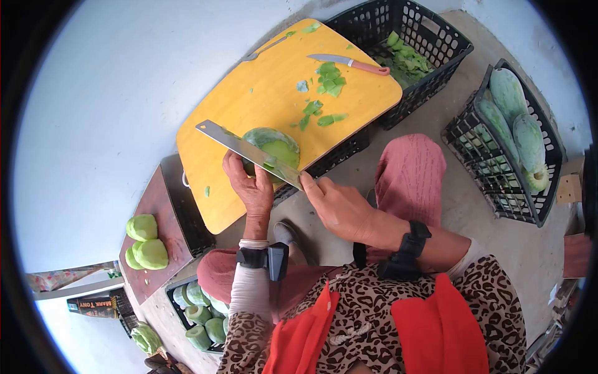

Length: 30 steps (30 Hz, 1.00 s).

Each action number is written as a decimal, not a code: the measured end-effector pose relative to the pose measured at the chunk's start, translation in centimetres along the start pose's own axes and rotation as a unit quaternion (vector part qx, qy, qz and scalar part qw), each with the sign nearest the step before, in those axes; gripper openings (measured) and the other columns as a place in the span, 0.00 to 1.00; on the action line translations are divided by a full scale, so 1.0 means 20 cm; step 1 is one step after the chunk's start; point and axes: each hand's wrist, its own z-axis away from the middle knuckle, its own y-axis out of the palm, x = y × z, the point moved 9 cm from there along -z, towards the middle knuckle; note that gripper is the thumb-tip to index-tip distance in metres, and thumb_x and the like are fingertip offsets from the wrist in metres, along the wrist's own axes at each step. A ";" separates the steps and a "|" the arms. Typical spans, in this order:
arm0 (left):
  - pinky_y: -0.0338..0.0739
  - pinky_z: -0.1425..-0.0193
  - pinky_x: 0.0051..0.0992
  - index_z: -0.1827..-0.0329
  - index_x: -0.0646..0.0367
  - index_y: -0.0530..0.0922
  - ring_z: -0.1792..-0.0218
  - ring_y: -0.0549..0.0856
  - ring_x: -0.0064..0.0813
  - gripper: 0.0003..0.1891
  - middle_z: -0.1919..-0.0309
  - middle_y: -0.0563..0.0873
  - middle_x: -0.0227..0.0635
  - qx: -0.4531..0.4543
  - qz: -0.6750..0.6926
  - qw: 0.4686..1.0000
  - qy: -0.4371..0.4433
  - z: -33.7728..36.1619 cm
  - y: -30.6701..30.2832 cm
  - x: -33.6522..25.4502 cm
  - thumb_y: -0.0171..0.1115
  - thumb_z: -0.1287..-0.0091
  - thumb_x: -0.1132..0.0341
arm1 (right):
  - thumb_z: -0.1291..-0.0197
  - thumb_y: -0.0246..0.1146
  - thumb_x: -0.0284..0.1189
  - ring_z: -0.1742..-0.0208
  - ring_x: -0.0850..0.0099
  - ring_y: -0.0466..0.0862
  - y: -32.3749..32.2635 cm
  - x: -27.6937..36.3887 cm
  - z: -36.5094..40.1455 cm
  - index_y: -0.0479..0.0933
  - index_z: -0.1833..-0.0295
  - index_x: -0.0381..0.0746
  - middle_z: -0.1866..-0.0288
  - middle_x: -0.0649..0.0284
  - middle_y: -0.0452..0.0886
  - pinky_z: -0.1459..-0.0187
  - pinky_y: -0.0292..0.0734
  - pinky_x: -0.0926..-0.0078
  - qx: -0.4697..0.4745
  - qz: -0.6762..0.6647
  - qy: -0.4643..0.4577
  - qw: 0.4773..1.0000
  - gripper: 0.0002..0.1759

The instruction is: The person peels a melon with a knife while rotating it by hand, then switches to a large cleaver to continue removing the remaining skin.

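My right hand [339,206] grips the handle of a long, broad-bladed kitchen knife [240,146]. The blade slants across a piece of winter melon [283,153] on the yellow tabletop [218,112], with a bit of green peel stuck to the steel. Pale green flesh shows on part of the melon; dark rind covers its far side. Fingers of my left hand [249,187] hold the melon's near left side, partly hidden under the blade. Farther back lie green peelings [330,78] and a small knife with an orange handle [349,61].
A black crate [458,50] with peelings stands behind the table. Whole winter melons [529,137] fill another crate at right. Peeled pieces [151,254] rest on a brown board [156,206] at left. Cut melon chunks [198,315] sit in a crate below.
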 end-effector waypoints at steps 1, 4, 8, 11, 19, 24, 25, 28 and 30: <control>0.68 0.35 0.39 0.44 0.66 0.74 0.42 0.75 0.49 0.20 0.45 0.76 0.51 -0.001 -0.019 1.000 0.007 0.00 0.00 -0.01 0.63 0.35 0.66 | 0.42 0.57 0.23 0.70 0.51 0.84 0.00 0.00 0.01 0.60 0.30 0.24 0.62 0.45 0.77 0.71 0.82 0.57 0.003 -0.001 0.002 1.000 0.33; 0.68 0.35 0.40 0.44 0.66 0.75 0.42 0.74 0.51 0.19 0.44 0.77 0.52 0.002 -0.027 1.000 0.012 0.01 0.02 0.01 0.62 0.34 0.64 | 0.41 0.56 0.22 0.69 0.50 0.84 -0.01 0.02 0.03 0.60 0.30 0.23 0.62 0.45 0.76 0.71 0.82 0.58 0.031 0.014 0.018 0.999 0.33; 0.67 0.34 0.42 0.44 0.66 0.75 0.41 0.74 0.52 0.20 0.42 0.76 0.52 -0.004 -0.026 0.999 0.035 0.02 0.03 0.02 0.61 0.34 0.62 | 0.41 0.57 0.21 0.71 0.52 0.83 -0.02 0.06 -0.06 0.60 0.31 0.21 0.63 0.45 0.76 0.72 0.82 0.60 0.037 0.026 0.019 0.999 0.33; 0.66 0.33 0.43 0.45 0.66 0.75 0.41 0.73 0.53 0.20 0.40 0.75 0.53 -0.015 -0.018 0.999 0.034 0.02 0.03 0.04 0.61 0.33 0.60 | 0.42 0.58 0.22 0.73 0.54 0.83 0.02 0.06 -0.16 0.60 0.31 0.20 0.65 0.46 0.77 0.73 0.82 0.61 0.037 0.087 0.014 0.995 0.34; 0.65 0.33 0.44 0.46 0.66 0.74 0.39 0.71 0.52 0.23 0.40 0.74 0.53 0.001 -0.016 0.999 0.047 0.03 0.04 0.02 0.60 0.31 0.54 | 0.44 0.60 0.24 0.75 0.60 0.83 -0.01 0.08 -0.14 0.64 0.33 0.21 0.67 0.51 0.78 0.75 0.81 0.66 -0.011 0.133 0.004 0.991 0.33; 0.64 0.32 0.44 0.45 0.66 0.73 0.38 0.71 0.52 0.23 0.39 0.73 0.52 -0.002 -0.030 0.999 0.039 0.02 0.04 0.07 0.61 0.31 0.54 | 0.45 0.60 0.24 0.75 0.62 0.84 -0.01 0.06 -0.21 0.65 0.34 0.21 0.68 0.53 0.78 0.76 0.81 0.68 -0.024 0.152 -0.016 0.988 0.33; 0.63 0.31 0.44 0.45 0.66 0.73 0.38 0.70 0.52 0.23 0.39 0.73 0.52 -0.004 -0.031 0.999 0.038 0.01 0.05 0.07 0.61 0.31 0.54 | 0.45 0.60 0.24 0.76 0.62 0.84 -0.01 0.06 -0.23 0.66 0.35 0.21 0.68 0.53 0.78 0.76 0.82 0.68 -0.021 0.151 -0.018 0.988 0.32; 0.63 0.31 0.44 0.44 0.66 0.73 0.38 0.70 0.52 0.23 0.39 0.73 0.53 -0.009 -0.033 0.999 0.036 0.01 0.04 0.06 0.62 0.31 0.54 | 0.46 0.60 0.24 0.75 0.62 0.84 -0.05 0.08 -0.22 0.67 0.35 0.21 0.68 0.53 0.79 0.76 0.82 0.68 -0.019 0.152 -0.015 0.988 0.32; 0.63 0.31 0.44 0.44 0.65 0.73 0.37 0.70 0.52 0.24 0.39 0.73 0.53 -0.012 -0.030 0.999 0.039 0.00 0.04 0.06 0.62 0.32 0.54 | 0.46 0.60 0.24 0.75 0.62 0.84 -0.08 0.08 -0.20 0.67 0.36 0.21 0.68 0.53 0.79 0.76 0.82 0.68 -0.014 0.157 -0.013 0.987 0.32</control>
